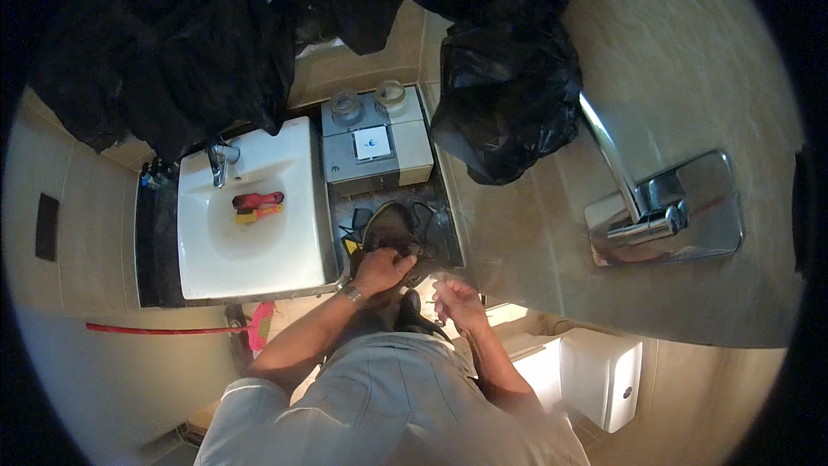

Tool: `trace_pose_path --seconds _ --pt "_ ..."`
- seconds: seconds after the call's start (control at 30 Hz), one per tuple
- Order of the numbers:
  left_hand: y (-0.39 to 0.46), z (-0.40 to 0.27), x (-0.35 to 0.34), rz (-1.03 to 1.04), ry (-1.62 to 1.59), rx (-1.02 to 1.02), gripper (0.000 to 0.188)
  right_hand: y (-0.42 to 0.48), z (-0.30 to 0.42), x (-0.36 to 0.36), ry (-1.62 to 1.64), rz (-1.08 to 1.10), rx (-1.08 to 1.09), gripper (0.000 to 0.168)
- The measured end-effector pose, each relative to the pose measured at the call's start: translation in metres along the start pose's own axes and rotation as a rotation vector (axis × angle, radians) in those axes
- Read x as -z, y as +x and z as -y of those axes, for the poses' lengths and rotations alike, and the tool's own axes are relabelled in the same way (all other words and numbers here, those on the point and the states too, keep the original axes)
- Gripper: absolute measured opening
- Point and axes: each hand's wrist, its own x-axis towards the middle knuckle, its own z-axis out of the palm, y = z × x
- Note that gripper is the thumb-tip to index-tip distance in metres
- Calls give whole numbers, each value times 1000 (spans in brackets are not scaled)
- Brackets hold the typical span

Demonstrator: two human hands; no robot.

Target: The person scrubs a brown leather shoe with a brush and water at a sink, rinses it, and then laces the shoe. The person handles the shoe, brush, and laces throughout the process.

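Note:
On the dark counter right of the sink, a brown shoe (388, 221) with a pale-edged sole points away from me. My left hand (383, 271), with a metal wristwatch (352, 293), lies over the shoe's opening; its fingers are bent at the dark laces, and their exact grip is hidden. My right hand (455, 301) is lower and to the right, off the counter's edge, with bent fingers near a thin pale thing too small to name. In the white washbasin (259, 259) lie a red brush (258, 199) and a yellow and red brush (257, 213). A black shoe (411, 307) shows below the counter.
A pale box (414, 149) with two glass jars (346, 107) stands behind the shoe. The chrome faucet (218, 165) is at the basin's back. Black plastic bags (511, 91) hang above. At right are a chrome grab bar (608, 149) and a white dispenser (598, 375); a pink broom (262, 325) is at lower left.

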Motion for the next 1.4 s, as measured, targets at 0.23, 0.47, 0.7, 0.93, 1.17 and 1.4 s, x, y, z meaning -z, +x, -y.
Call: trace_pose_path --seconds 0.23,0.47,0.7,0.93,1.17,1.4 --pt "23 43 -48 106 -316 253 44 14 -7 -25 369 -67 121 24" --pt "25 60 -62 137 -637 295 23 42 -47 -14 227 -200 387 18" --pt "12 62 -48 133 -719 254 27 49 -19 -39 316 -336 245 20" --pt "4 65 -39 174 -849 200 26 68 -23 -39 221 -258 252 26" --pt "-4 59 -27 301 -963 204 21 74 -36 -32 232 -192 279 32" --pt "-16 54 -19 305 -970 197 18 64 -31 -33 172 -205 384 35"
